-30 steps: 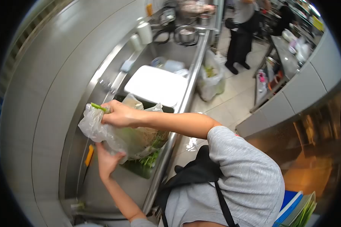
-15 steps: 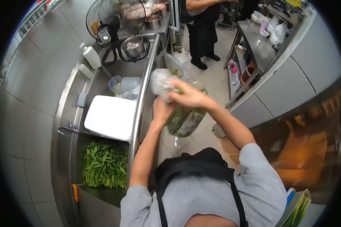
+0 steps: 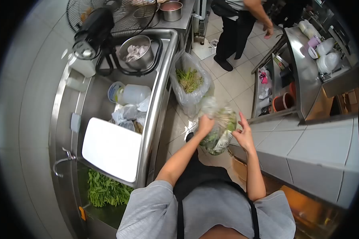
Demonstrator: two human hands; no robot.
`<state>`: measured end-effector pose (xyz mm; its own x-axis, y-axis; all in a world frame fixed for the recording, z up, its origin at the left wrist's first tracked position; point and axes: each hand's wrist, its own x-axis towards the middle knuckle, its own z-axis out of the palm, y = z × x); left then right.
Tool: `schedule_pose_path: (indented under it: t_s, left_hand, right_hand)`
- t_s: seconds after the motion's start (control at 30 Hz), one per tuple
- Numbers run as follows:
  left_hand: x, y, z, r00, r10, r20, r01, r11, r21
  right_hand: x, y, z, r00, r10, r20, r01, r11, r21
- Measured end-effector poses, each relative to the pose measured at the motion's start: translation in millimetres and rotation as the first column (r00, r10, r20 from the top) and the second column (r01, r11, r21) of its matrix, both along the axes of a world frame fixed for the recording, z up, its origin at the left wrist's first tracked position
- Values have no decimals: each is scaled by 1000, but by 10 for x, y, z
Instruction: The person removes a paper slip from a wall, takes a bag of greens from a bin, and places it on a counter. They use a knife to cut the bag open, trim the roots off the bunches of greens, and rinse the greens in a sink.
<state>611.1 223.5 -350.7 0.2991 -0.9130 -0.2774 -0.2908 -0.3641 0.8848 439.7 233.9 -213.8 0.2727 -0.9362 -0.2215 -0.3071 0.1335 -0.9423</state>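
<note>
A clear plastic bag of leafy greens (image 3: pixel 217 139) hangs in front of my apron, its upper part loose and blurred. My left hand (image 3: pixel 205 125) is closed on the plastic at the bag's left side. On the other side, my right hand (image 3: pixel 244 134) has its fingers apart, index finger stretched upward, with the thumb close by the bag's edge. Beyond them a larger clear bag (image 3: pixel 191 95) stands on the floor against the sink, its mouth open over cut green stems (image 3: pixel 188 80).
To my left runs a steel sink (image 3: pixel 157 99) with a white lid (image 3: pixel 112 149), green leaves (image 3: pixel 107 189) and a pot of pale meat (image 3: pixel 136 53). A fan (image 3: pixel 95 34) stands over it. Ahead is a person in black trousers (image 3: pixel 233 38); steel shelving (image 3: pixel 301 49) is at right.
My hands have come apart from the bunched bag top, and the right one has opened. The bag has shifted right and its top has loosened. The other person has turned and moved right.
</note>
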Motion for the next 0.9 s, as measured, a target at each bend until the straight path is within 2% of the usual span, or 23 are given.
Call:
schedule_pose_path:
  t_s: [0.1, 0.2, 0.3, 0.33, 0.43, 0.47, 0.53, 0.63, 0.7, 0.73, 0.83, 0.9]
  left_hand:
    - [404, -399, -269, 952, 260, -162, -261, 965, 14]
    - [585, -903, -82, 875, 393, -283, -416, 909, -23]
    - [793, -1422, 38, 751, 551, -364, -571, 819, 59]
    - [859, -1591, 18, 727, 592, -347, -637, 771, -18]
    - [1137, -2016, -156, 634, 633, -444, -716, 698, -28]
    - [1203, -2138, -215, 590, 677, -439, -741, 671, 38]
    - [1296, -2419, -404, 499, 688, -527, -768, 633, 99]
    - [1360, -2568, -618, 380, 730, -569, -805, 564, 186]
    - [1392, -2666, -757, 312, 763, -566, -835, 504, 220]
    - [1446, -2682, -873, 307, 749, -588, -829, 514, 222]
    - [1498, -2709, -1052, 201, 821, -534, -865, 405, 296]
    - [1525, -2805, -1126, 168, 808, -564, -845, 413, 339]
  right_hand:
    - [-149, -551, -269, 985, -90, -150, 98, 994, 49]
    - [-207, -927, -672, 955, -95, -280, 121, 990, 76]
    - [-176, -1353, -1206, 926, -55, -374, 99, 990, 101]
    - [-113, -1518, -1459, 920, -41, -391, 93, 989, 115]
    - [193, -2205, -2556, 895, 2, -446, 98, 975, 201]
    - [297, -2395, -2851, 886, 27, -463, 101, 963, 248]
    - [749, -2938, -3141, 833, 71, -549, 126, 941, 313]
    - [1358, -3378, -3504, 655, -29, -755, 257, 948, 187]
    - [1515, -3605, -3766, 711, 38, -702, 260, 914, 312]
    - [1545, -3672, -3880, 735, 70, -674, 257, 892, 373]
    - [1400, -3664, -4009, 740, 100, -666, 109, 958, 266]
    - [1167, -3647, -3884, 773, 108, -625, 114, 946, 303]
